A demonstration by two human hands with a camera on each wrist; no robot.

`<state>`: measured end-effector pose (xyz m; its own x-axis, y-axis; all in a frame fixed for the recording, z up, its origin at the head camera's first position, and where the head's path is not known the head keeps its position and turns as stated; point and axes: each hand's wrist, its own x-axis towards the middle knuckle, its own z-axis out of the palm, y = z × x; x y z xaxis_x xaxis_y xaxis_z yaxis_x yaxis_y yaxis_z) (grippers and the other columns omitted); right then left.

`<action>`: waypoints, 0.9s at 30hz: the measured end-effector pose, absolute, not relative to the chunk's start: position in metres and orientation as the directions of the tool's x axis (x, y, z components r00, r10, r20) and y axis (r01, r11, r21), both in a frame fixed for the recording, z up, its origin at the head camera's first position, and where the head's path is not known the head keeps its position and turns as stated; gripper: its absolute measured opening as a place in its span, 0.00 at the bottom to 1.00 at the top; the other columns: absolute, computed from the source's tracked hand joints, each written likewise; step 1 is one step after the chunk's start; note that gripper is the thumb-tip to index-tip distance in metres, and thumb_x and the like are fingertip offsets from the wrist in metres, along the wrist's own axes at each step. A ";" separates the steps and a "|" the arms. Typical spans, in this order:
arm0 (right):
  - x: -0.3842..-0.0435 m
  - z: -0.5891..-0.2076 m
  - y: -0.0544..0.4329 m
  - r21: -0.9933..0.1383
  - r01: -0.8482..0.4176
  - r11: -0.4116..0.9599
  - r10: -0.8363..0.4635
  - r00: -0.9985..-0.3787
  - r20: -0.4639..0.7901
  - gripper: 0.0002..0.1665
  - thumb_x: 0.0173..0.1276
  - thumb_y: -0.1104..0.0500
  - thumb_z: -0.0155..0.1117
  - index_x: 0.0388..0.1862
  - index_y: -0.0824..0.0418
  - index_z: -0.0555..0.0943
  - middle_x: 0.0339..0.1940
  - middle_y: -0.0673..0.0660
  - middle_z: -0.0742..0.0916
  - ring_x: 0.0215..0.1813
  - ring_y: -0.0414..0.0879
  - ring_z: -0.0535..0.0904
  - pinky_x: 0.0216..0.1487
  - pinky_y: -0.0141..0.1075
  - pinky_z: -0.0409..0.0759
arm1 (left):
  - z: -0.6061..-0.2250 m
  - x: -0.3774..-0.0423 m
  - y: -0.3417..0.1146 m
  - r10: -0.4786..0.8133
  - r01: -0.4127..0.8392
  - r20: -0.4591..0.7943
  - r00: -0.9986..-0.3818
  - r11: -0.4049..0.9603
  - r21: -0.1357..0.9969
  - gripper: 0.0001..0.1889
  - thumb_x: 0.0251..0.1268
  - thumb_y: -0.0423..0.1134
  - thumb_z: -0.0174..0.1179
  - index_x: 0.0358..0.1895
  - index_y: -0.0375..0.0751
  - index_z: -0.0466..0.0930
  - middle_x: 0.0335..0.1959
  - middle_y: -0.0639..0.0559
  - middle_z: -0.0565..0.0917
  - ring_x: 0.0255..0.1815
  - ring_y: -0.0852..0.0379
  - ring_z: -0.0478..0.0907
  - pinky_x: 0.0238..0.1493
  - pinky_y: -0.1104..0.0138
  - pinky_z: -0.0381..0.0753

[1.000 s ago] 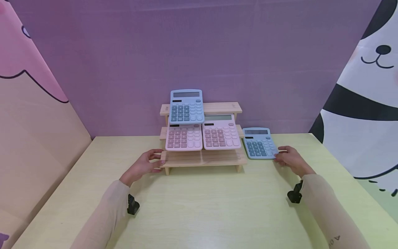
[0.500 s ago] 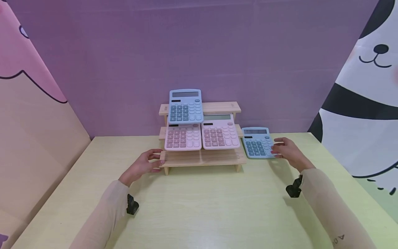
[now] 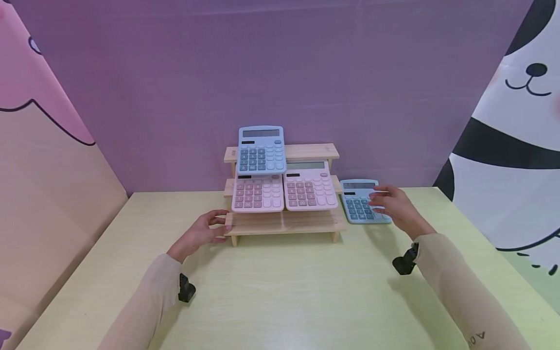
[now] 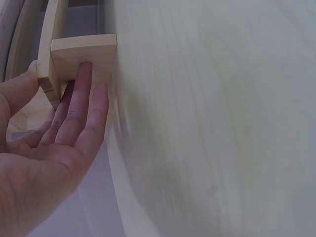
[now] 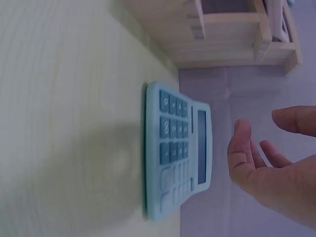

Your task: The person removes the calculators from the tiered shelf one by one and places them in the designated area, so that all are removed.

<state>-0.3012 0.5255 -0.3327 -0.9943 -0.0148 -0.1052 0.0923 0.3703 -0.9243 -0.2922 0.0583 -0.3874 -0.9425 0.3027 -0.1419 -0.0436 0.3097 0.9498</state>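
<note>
A three-tier wooden display rack (image 3: 286,223) stands at the back of the table. My left hand (image 3: 202,234) holds the left end of its lowest tier, the thumb at the board's edge and the fingers (image 4: 79,106) against the leg side. One blue calculator (image 3: 261,150) leans on the top tier, and two pink calculators, a left one (image 3: 259,194) and a right one (image 3: 311,187), lean on the middle tier. Beside the rack, a second blue calculator (image 3: 358,206) lies on the table. Over its right part hovers my right hand (image 3: 395,206), fingers loosely bent, holding nothing.
The pale wooden table (image 3: 288,291) reaches back to a purple cloth backdrop (image 3: 306,73). Cartoon-printed panels flank it, a panda panel (image 3: 516,194) on the right. Black wrist cameras sit on both sleeves.
My right hand has let go of the blue calculator's lower right corner and moved up and left over it. The calculator stays put. My left hand keeps its place on the rack.
</note>
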 end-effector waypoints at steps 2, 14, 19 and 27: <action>-0.300 -0.329 0.519 -0.936 0.089 0.340 -0.018 -0.995 -0.101 0.32 0.71 0.62 0.45 0.69 0.70 0.48 0.64 0.69 0.64 0.45 0.39 0.77 0.65 0.48 0.69 | -0.387 -0.292 0.058 0.301 -0.044 -0.143 -0.943 0.315 0.948 0.30 0.64 0.33 0.55 0.68 0.36 0.53 0.60 0.34 0.65 0.46 0.52 0.76 0.49 0.59 0.81; -0.298 -0.306 0.484 -0.938 0.021 0.347 -0.075 -0.996 -0.050 0.32 0.70 0.62 0.49 0.69 0.67 0.52 0.62 0.65 0.67 0.45 0.39 0.74 0.55 0.34 0.77 | -0.390 -0.294 0.057 0.305 -0.048 -0.148 -0.941 0.311 0.949 0.31 0.64 0.34 0.55 0.68 0.37 0.53 0.61 0.34 0.64 0.47 0.52 0.76 0.49 0.59 0.81; -0.296 -0.297 0.471 -0.946 -0.008 0.323 -0.106 -0.994 -0.028 0.31 0.69 0.64 0.50 0.68 0.68 0.54 0.60 0.66 0.68 0.46 0.42 0.75 0.46 0.27 0.79 | -0.389 -0.293 0.058 0.301 -0.040 -0.142 -0.943 0.321 0.946 0.30 0.64 0.34 0.55 0.68 0.37 0.53 0.61 0.34 0.65 0.47 0.52 0.76 0.49 0.60 0.81; -0.300 -0.290 0.454 -0.948 -0.034 0.316 -0.122 -0.993 -0.005 0.30 0.68 0.64 0.51 0.67 0.68 0.56 0.61 0.68 0.68 0.50 0.47 0.75 0.59 0.40 0.76 | -0.388 -0.293 0.058 0.300 -0.035 -0.140 -0.944 0.328 0.944 0.30 0.64 0.33 0.54 0.68 0.37 0.53 0.60 0.34 0.65 0.48 0.51 0.76 0.49 0.59 0.81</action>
<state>-0.2997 0.4540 -0.2903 -0.9925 -0.1218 -0.0050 -0.0340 0.3161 -0.9481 -0.2930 0.0581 -0.3881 -0.9436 0.3000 -0.1397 -0.0354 0.3282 0.9439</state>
